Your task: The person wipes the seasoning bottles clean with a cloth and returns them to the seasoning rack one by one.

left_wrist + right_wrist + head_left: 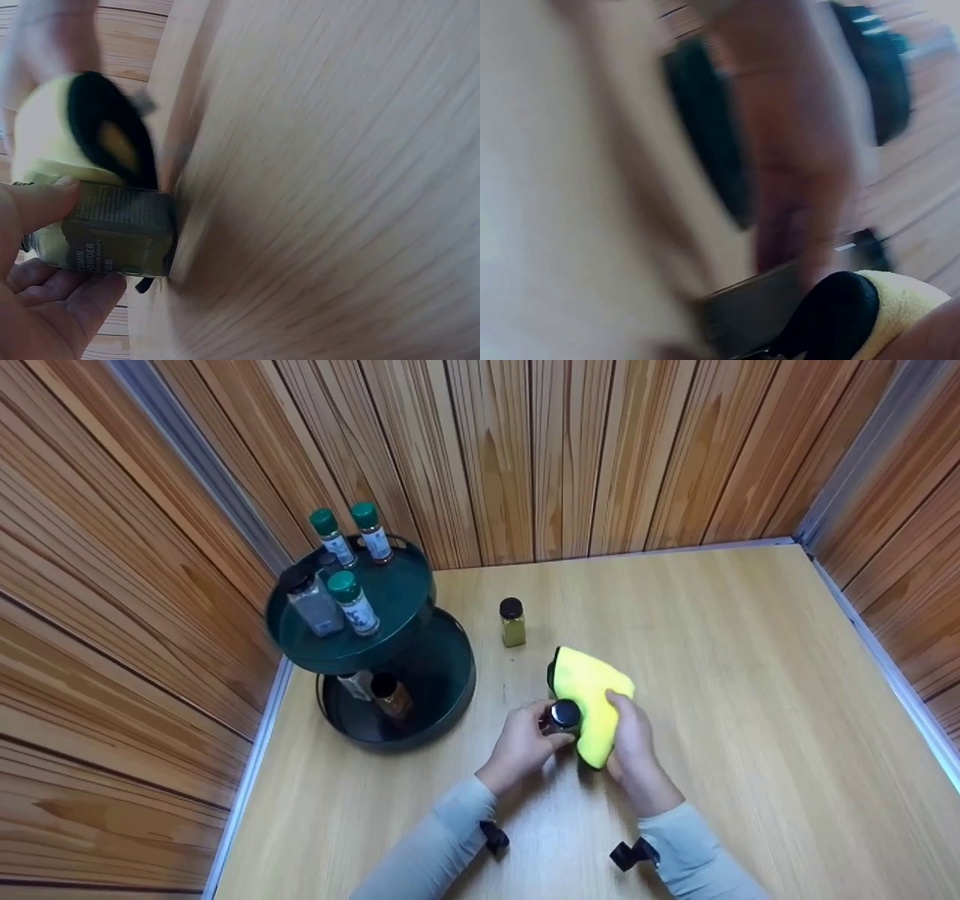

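My left hand (521, 744) grips a square spice jar (124, 232) with a black cap (565, 713); its label in the left wrist view partly reads "POWDER". Thumb and fingers lie on opposite sides of the jar. A folded yellow cloth (592, 694) with a dark edge is held by my right hand (636, 746), thumb on top, and it presses against the jar's right side. The right wrist view is blurred, but the jar (757, 307) and the cloth (900, 307) meet at its bottom.
A dark green two-tier round rack (401, 604) stands at the left. Green-capped bottles (355, 604) and a black-capped jar (315, 604) are on its upper tier; more jars (391, 695) sit below. A yellow-green jar (513, 622) stands behind the hands. Wood-panelled walls (495, 457) enclose the table.
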Demonstrator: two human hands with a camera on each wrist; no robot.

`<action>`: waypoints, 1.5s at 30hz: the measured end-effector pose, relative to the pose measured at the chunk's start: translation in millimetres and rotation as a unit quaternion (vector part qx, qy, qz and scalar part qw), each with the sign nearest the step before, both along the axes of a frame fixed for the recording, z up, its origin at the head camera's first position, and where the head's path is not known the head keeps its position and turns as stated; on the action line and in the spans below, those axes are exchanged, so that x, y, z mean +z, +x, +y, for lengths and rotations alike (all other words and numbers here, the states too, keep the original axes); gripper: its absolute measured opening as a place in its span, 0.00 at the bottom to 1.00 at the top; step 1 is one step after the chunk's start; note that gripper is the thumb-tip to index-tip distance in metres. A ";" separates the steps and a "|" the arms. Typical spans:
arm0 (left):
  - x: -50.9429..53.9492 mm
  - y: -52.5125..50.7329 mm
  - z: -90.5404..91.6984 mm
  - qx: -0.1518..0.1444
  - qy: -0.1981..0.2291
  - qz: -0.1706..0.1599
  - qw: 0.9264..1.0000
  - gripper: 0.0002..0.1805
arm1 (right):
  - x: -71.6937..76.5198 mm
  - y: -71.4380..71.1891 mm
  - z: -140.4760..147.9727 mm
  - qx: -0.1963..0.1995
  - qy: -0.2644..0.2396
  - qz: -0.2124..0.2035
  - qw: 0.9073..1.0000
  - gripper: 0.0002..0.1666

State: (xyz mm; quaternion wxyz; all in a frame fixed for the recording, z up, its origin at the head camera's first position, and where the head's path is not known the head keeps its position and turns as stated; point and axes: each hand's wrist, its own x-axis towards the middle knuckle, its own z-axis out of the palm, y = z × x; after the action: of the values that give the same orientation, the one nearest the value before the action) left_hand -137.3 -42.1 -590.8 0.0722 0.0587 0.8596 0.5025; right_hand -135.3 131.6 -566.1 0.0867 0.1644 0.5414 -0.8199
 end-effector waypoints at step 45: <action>-1.2 -0.1 4.9 0.000 -0.031 0.023 0.999 0.27 | -21.7 6.7 -6.1 -0.058 0.021 0.018 0.998 0.22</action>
State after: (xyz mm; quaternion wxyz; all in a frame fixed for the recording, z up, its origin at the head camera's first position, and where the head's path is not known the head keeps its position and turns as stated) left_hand -137.4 -37.2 -592.0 0.0541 0.0677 0.8760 0.4744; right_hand -128.6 125.5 -587.8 0.0257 0.1822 0.5497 -0.8149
